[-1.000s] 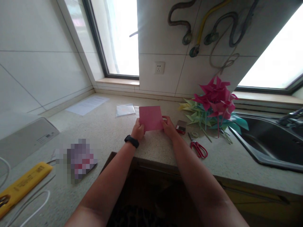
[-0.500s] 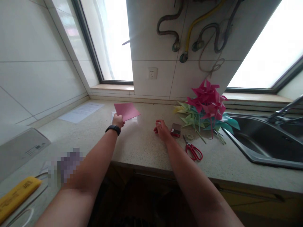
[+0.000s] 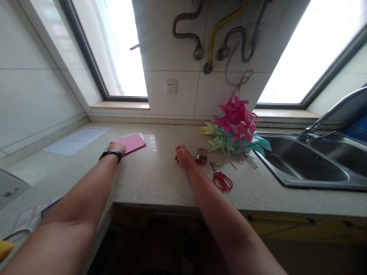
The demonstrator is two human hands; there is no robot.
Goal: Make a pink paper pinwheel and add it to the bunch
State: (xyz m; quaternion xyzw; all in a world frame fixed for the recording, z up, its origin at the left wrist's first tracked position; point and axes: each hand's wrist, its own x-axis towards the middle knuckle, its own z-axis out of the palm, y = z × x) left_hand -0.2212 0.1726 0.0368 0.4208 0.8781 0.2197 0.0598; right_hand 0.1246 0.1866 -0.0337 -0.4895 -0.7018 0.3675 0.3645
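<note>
A pink paper square (image 3: 132, 143) lies flat on the speckled counter (image 3: 160, 172), on top of a clear sleeve. My left hand (image 3: 116, 147), with a black watch at the wrist, rests at the paper's near left corner; its fingers are hidden under the knuckles. My right hand (image 3: 183, 156) rests on the counter mid-way, fingers curled loosely, nothing visible in them. Just to its right sit a small dark red box (image 3: 202, 156), a roll of tape (image 3: 218, 162) and red-handled scissors (image 3: 220, 179).
A pile of pink, green and teal paper pinwheels (image 3: 235, 128) lies against the back wall. A steel sink (image 3: 304, 162) with a tap fills the right. A white printed sheet (image 3: 77, 135) lies far left. Hoses hang on the wall above a socket.
Both hands held the pink paper upright a second ago. My left hand carried it left and laid it flat on the counter; my right hand let go and stayed near the box.
</note>
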